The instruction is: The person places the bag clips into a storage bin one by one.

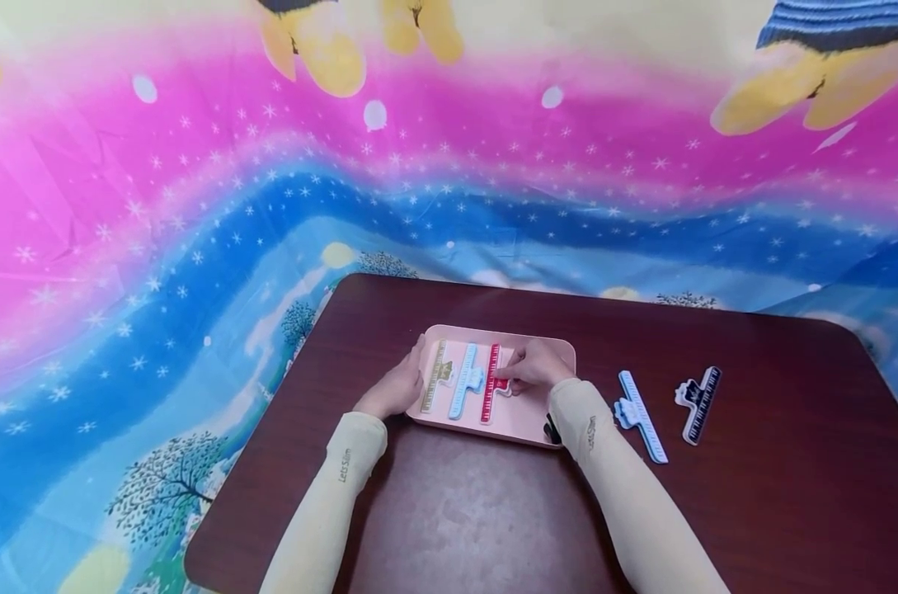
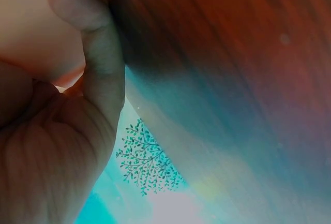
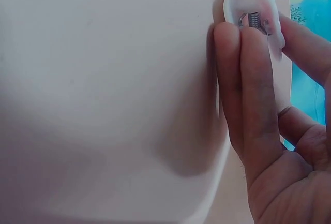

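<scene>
Head cam only shows tray point(image 1: 560, 351) w/ gold clip point(image 1: 434, 375), blue clip point(image 1: 464, 380), red clip point(image 1: 491, 383). R hand point(image 1: 535, 367) pinches red clip; R wrist cam shows spring. L hand point(image 1: 397, 388) grips tray edge.

The head view is bright and evenly lit, with a soft pale sheen on the near part of the dark table point(image 1: 449, 511) and wide-angle bending toward the edges. Both wrist views are blurred and close. The left wrist view shows strong colour casts, the table edge smeared. In the right wrist view, a soft shadow falls beside the fingers point(image 3: 243, 94) on the pale tray point(image 3: 103, 79).
</scene>
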Demonstrator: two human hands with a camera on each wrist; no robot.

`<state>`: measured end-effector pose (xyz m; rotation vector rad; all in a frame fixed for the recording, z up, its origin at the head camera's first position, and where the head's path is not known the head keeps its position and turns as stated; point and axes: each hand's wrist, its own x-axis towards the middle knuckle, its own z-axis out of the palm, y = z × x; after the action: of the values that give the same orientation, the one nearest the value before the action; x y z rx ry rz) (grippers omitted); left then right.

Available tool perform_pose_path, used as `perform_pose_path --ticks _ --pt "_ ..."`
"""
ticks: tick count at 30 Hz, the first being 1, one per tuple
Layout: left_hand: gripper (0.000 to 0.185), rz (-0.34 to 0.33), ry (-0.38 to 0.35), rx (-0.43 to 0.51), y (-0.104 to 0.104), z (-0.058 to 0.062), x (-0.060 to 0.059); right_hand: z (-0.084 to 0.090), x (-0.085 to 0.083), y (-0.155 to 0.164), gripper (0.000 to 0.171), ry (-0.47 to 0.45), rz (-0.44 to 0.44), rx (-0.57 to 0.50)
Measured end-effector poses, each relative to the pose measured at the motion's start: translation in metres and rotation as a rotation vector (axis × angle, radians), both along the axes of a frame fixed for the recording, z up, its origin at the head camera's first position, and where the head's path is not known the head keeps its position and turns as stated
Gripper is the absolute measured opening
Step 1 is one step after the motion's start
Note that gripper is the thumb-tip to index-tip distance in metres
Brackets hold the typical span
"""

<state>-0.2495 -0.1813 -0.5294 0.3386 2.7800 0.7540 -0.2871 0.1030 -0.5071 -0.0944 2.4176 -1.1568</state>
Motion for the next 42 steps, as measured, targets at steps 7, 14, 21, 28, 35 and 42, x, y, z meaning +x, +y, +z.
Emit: perform_pose_path --ticks 7,14,21,28,35,42 --pt "0.065 0.006 0.002 0.011 -0.003 -0.002 0.001 0.002 0.001 -0.003 0.023 0.010 0.006 0.000" --pt "0.066 -0.006 0.000 0.016 -0.002 -0.001 0.001 -0.003 0.001 -0.002 0.023 -0.003 -0.016 0.018" --pt "0.066 -0.001 0.000 0.007 -0.001 -0.001 0.001 -0.004 0.000 0.000 0.023 -0.008 -0.011 -0.006" --pt "0.070 -0.009 0.009 -0.011 -0.001 -0.003 -0.001 -0.002 0.001 0.002 0.023 -0.029 -0.027 -0.051" --pt "0.069 -0.007 0.007 -0.007 0.001 -0.003 0.000 0.003 0.003 0.006 0.026 -0.026 -0.039 -0.017" --pt "0.069 -0.001 0.017 -0.005 0.001 -0.001 0.000 0.018 0.009 0.013 0.029 0.090 -0.023 0.087"
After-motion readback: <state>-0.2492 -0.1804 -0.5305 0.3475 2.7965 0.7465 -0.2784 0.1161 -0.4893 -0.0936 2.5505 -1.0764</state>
